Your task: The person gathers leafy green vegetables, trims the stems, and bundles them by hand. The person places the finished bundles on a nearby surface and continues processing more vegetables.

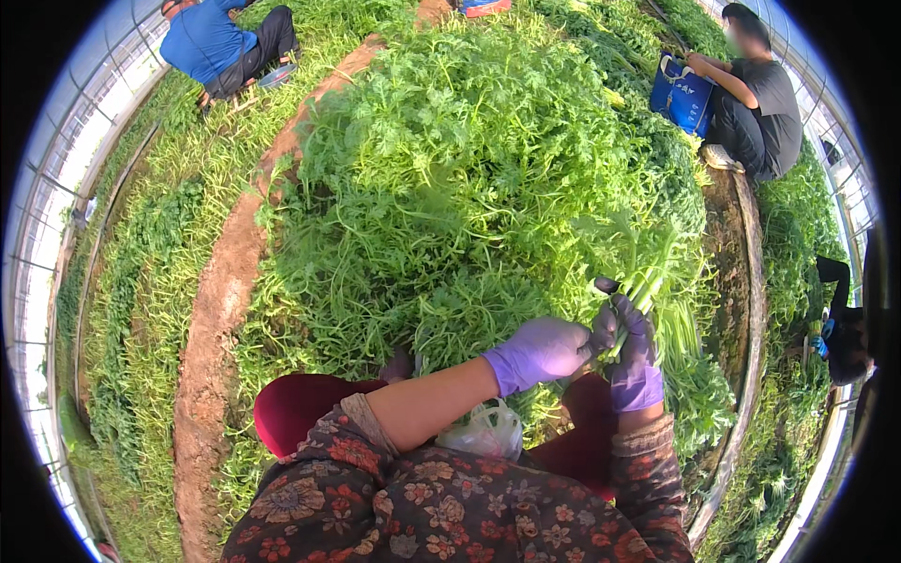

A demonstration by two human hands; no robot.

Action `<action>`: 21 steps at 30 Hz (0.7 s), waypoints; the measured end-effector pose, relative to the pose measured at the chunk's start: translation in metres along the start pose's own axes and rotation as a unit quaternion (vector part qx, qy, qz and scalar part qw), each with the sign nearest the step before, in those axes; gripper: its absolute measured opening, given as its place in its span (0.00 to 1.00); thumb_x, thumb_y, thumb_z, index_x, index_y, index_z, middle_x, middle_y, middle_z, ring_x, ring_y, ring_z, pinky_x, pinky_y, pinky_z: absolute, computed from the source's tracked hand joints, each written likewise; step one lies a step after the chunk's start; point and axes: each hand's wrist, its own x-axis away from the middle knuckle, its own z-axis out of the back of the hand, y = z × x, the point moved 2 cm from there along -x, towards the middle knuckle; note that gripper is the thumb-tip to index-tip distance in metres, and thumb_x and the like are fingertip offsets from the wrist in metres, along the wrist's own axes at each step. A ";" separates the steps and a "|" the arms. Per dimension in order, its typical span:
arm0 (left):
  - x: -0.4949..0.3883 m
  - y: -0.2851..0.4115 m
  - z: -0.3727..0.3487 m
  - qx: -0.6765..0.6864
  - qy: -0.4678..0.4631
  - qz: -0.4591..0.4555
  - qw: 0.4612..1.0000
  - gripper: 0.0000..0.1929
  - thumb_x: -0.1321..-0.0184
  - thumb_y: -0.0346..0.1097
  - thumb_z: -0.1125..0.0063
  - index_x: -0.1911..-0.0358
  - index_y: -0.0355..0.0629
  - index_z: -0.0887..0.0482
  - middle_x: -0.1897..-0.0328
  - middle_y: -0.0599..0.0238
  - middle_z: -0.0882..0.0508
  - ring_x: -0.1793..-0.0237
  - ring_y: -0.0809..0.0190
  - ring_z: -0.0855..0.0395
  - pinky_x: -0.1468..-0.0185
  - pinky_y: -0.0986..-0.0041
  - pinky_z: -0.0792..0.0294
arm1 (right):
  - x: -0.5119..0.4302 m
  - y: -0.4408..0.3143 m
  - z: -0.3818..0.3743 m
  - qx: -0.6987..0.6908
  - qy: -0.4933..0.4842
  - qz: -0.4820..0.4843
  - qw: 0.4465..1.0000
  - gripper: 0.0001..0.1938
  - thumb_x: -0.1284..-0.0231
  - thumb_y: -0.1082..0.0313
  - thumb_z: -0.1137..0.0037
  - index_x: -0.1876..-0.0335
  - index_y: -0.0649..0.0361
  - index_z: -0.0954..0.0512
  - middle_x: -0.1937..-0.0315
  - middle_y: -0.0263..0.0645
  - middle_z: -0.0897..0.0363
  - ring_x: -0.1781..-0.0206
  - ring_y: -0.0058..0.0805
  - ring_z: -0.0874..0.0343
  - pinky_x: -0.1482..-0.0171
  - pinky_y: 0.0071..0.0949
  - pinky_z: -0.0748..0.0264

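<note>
Both my hands wear purple gloves with dark, soiled fingers. My right hand [630, 345] is closed around the lower stems of a bunch of leafy greens [644, 285], whose leaves point up and away from me. My left hand [552, 348] meets it at the stem ends, its fingers curled; whether it pinches a stem is hidden. Beside my right hand, pale-stemmed cut greens [683, 338] lie in a pile. Dense growing greens [450, 176] with lobed leaves spread before me. A white plastic bag [486, 431] sits between my knees.
A bare soil path [218, 324] runs along the left. At the right lies a narrow soil strip with a pale edging [750, 281]. One person [211, 46] crouches at upper left, another [767, 105] at upper right with a blue bag [681, 95], a third [845, 338] at far right.
</note>
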 end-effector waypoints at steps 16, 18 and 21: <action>-0.055 -0.263 0.105 0.068 0.072 0.238 0.966 0.19 0.40 0.44 0.46 0.52 0.38 0.18 0.65 0.55 0.15 0.71 0.58 0.17 0.62 0.67 0.26 | -0.002 -0.016 -0.001 -0.313 0.110 -0.224 0.916 0.29 0.52 0.73 0.38 0.41 0.64 0.34 0.58 0.38 0.25 0.67 0.23 0.24 0.66 0.19 0.22; -0.071 -0.333 0.135 0.226 0.276 0.300 0.885 0.15 0.40 0.35 0.47 0.54 0.32 0.19 0.70 0.58 0.17 0.75 0.64 0.19 0.70 0.73 0.28 | -0.009 -0.016 -0.002 -0.277 0.102 -0.220 0.930 0.28 0.52 0.73 0.38 0.42 0.64 0.33 0.58 0.38 0.25 0.66 0.23 0.24 0.65 0.19 0.22; -0.109 -0.401 0.151 0.203 0.396 0.392 0.805 0.13 0.41 0.34 0.50 0.57 0.33 0.19 0.67 0.56 0.16 0.72 0.57 0.18 0.65 0.69 0.27 | -0.027 -0.014 -0.001 -0.096 0.153 -0.175 0.968 0.27 0.52 0.73 0.38 0.42 0.64 0.33 0.58 0.38 0.25 0.66 0.24 0.24 0.64 0.20 0.22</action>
